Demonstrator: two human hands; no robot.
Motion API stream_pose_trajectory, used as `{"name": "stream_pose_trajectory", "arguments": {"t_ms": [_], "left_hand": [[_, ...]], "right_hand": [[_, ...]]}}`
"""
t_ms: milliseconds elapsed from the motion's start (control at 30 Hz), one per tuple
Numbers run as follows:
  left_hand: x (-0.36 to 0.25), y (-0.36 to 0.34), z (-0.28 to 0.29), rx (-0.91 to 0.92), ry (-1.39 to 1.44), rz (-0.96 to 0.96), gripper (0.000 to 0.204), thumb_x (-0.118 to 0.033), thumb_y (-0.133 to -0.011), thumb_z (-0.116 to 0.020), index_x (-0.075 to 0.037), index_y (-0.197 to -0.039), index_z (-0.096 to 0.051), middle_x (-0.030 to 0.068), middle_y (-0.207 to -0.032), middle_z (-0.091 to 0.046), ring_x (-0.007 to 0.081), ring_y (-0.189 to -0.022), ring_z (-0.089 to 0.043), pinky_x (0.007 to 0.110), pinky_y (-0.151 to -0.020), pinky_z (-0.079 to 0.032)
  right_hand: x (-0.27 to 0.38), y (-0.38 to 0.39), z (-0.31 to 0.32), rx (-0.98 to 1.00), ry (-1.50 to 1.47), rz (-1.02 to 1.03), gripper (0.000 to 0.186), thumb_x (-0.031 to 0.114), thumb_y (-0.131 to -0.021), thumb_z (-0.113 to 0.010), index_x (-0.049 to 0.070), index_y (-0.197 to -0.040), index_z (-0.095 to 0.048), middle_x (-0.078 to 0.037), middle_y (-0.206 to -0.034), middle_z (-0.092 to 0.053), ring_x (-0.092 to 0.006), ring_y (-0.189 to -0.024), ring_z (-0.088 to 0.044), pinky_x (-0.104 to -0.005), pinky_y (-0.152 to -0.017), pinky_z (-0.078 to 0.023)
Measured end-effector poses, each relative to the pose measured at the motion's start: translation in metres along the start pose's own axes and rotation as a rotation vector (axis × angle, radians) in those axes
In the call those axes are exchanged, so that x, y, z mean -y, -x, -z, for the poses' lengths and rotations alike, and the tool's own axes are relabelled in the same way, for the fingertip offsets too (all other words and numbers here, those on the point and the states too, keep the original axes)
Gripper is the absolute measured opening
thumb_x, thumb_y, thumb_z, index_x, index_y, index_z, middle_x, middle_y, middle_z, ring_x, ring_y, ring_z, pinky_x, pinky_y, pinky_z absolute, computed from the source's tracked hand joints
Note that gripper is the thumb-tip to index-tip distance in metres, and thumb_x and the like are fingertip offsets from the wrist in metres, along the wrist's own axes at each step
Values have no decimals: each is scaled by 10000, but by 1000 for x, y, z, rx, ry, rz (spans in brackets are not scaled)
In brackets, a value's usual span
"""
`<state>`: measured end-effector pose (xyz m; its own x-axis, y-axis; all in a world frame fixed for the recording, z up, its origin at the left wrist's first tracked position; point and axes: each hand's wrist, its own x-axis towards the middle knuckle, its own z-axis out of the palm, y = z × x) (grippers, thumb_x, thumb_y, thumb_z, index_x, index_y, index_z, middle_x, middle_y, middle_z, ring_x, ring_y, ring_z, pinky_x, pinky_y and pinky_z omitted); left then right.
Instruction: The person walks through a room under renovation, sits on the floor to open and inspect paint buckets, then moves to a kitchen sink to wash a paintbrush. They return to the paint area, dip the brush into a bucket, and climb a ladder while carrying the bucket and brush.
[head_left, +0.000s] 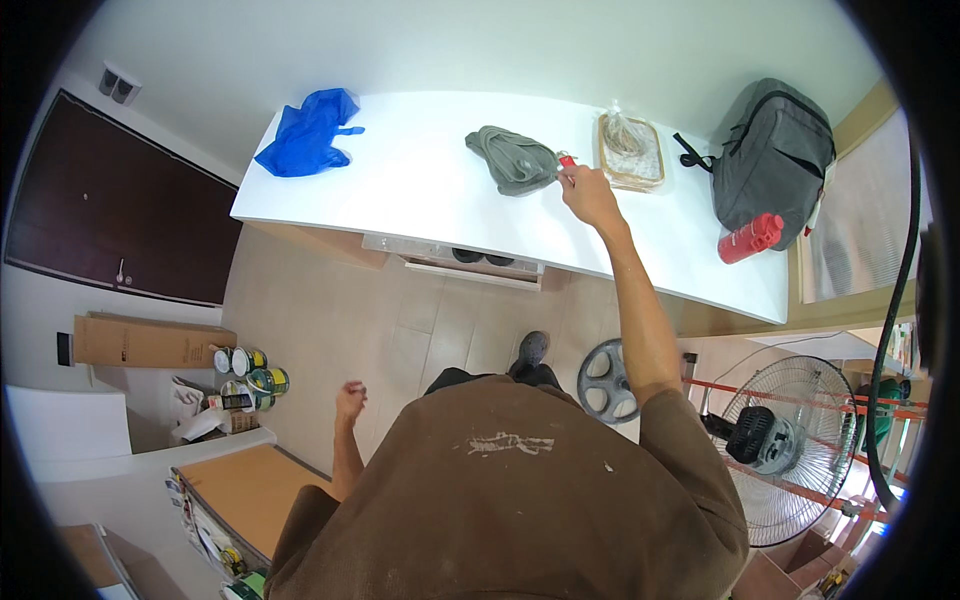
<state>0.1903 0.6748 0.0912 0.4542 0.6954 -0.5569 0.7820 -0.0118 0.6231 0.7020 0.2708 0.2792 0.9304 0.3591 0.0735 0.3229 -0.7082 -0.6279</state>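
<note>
My right hand [592, 197] reaches over the white counter [420, 205] with its fingers closed at a small red object [567, 160]. What kind of thing it is does not show clearly. Just left of those fingers lies a folded grey-green cloth [513, 160], right by the fingertips. On the other side, a shallow rectangular tray [655, 182] with a pale rim holds a clear plastic bag [627, 132] with something beige inside. My left hand [350, 400] hangs low over the floor beside my body, fingers loosely curled and apart, with nothing visible in it.
A blue plastic bag [308, 138] lies at the counter's left end. A grey backpack [770, 150] and red bottle [750, 238] occupy its right end. Below the counter is a pulled-out drawer [480, 272]. A fan [775, 440] stands right; paint cans [268, 380] sit left.
</note>
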Motion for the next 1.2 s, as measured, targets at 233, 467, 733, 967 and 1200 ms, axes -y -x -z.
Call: {"name": "stream_pose_trajectory", "arguments": {"t_ms": [233, 467, 733, 967, 1200], "left_hand": [[-82, -32, -12, -12, -59, -189, 264, -130, -838, -618, -16, -1076, -615, 54, -780, -622, 119, -663, -594, 267, -542, -480], [-51, -22, -31, 171, -216, 146, 275, -152, -830, -640, -48, -1084, -623, 61, -870, -639, 166, -723, -612, 307, -614, -509], [-48, -51, -39, 235, -74, 192, 288, -160, -833, -643, -68, -1103, -607, 71, -943, -639, 198, -779, -625, 340, -652, -514], [-108, -140, -43, 371, -416, -139, 358, -196, -807, -676, -53, -1130, -623, 121, -989, -658, 215, -826, -639, 360, -752, -516], [-383, -49, -120, 791, 80, -852, 366, -127, -865, -662, -62, -1214, -573, 85, -1111, -636, 147, -1025, -580, 289, -866, -471]], "right_hand": [[-62, -4, -60, -3, 57, -177, 195, 202, -864, -529, 78, -897, -677, -237, -835, -653, -405, -813, -646, -496, -746, -508], [-14, 16, -21, -175, 303, 38, 118, 76, -794, -549, 38, -822, -657, -167, -720, -643, -335, -698, -666, -444, -587, -526], [-6, 32, -17, -185, 470, 169, 135, 55, -744, -585, 68, -830, -687, -158, -723, -637, -306, -654, -658, -407, -562, -520], [-5, 51, -53, -96, 415, 79, 254, 40, -753, -590, 91, -976, -700, -173, -761, -630, -326, -705, -638, -423, -608, -504], [74, 174, -18, -197, -516, -361, 229, 101, -892, -594, 46, -1097, -680, -54, -674, -604, -103, -610, -509, -265, -560, -412]]}}
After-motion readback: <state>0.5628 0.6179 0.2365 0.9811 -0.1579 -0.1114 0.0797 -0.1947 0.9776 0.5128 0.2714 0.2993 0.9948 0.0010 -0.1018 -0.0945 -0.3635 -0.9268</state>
